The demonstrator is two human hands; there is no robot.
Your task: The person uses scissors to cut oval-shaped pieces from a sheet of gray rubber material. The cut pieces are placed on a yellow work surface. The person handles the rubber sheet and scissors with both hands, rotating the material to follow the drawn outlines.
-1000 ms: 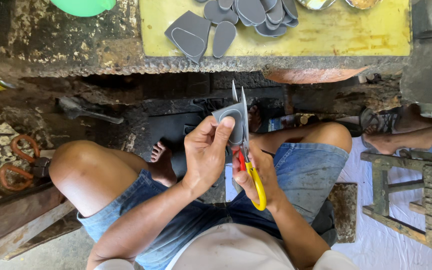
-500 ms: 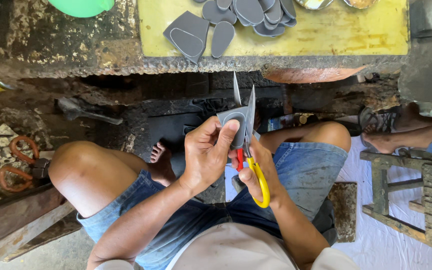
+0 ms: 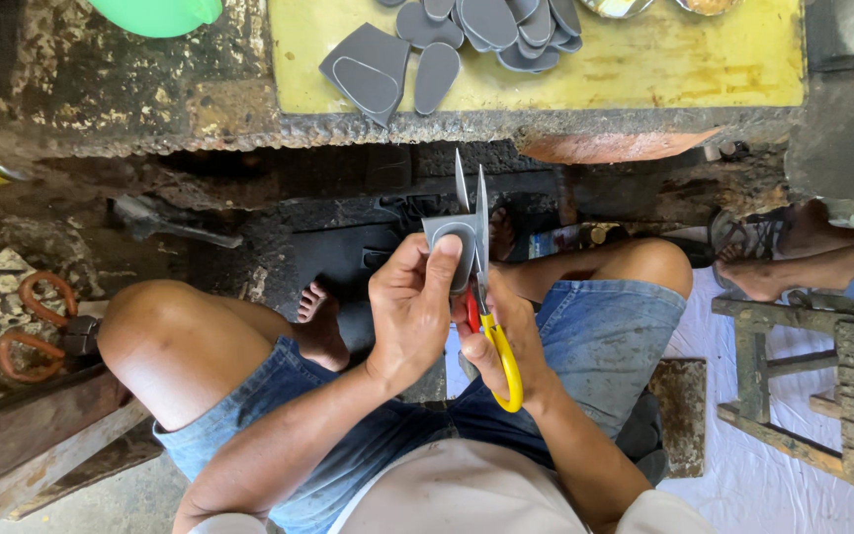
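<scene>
Two hands meet over my lap in the head view, with my left hand point(image 3: 415, 311) curled, thumb and fingers pinching a small grey cut piece point(image 3: 450, 240) held upright at the centre of the picture. My right hand point(image 3: 501, 341) is closed through the yellow handles of the scissors point(image 3: 481, 267), whose blades point to twelve o'clock and stand a little apart, one on either side of the piece's right edge. At twelve o'clock lies the yellow board point(image 3: 664, 64) on the worn bench point(image 3: 101, 89), carrying a heap of grey cut pieces point(image 3: 506, 25); the bench's ragged front edge runs just beyond the blade tips. My bare knees flank the hands at nine and three o'clock, leaving open room only straight up toward the bench. A wooden stool point(image 3: 803, 386) stands at four o'clock, and orange-handled shears point(image 3: 37, 331) lie at nine o'clock, well apart. Against half a second ago, the piece sits slightly lower between the blades and my grip is unchanged.
</scene>
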